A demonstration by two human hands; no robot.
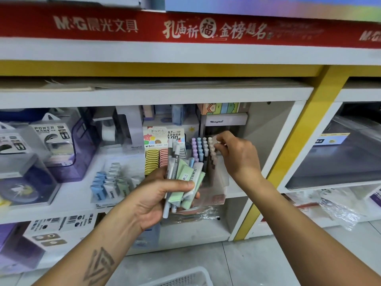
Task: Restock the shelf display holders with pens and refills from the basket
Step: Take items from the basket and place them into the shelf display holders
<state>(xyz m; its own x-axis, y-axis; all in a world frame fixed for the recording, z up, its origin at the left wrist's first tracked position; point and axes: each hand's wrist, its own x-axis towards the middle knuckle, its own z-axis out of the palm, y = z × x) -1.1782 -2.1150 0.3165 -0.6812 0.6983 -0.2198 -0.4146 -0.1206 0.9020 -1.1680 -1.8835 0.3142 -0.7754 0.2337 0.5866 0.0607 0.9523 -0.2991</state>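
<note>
A bundle of pens and refill packs [181,178] is gripped upright in the left hand [162,195], held in front of the shelf [68,205]. Just above and to the right of it, a pale pen cap [215,139] appears to be pinched by the curled fingers of the right hand [237,153] at the back right corner of the clear display holder [208,159], though the blur leaves this uncertain. A white basket [181,278] is seen on the floor below.
</note>
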